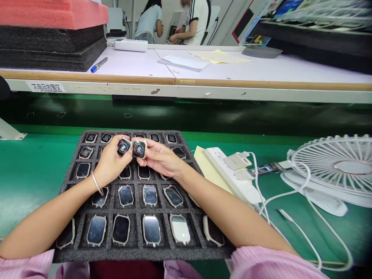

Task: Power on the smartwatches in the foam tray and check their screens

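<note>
Left hand [112, 162] clamps fingers on rounded-square, pale-framed, dark-screened watch [124, 147]; right hand [164, 159] clamps fingers on matching watch [139, 149], both above dark-grey foam tray [145, 254] on green tabletop [43, 166].

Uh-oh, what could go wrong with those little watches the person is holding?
The left hand holds one watch and the right hand another watch, very close together, so they might bump and get scratched. If either slipped, it could hit the other watches in the foam tray. The right sleeve is near a white cable, so it could perhaps catch.
</note>
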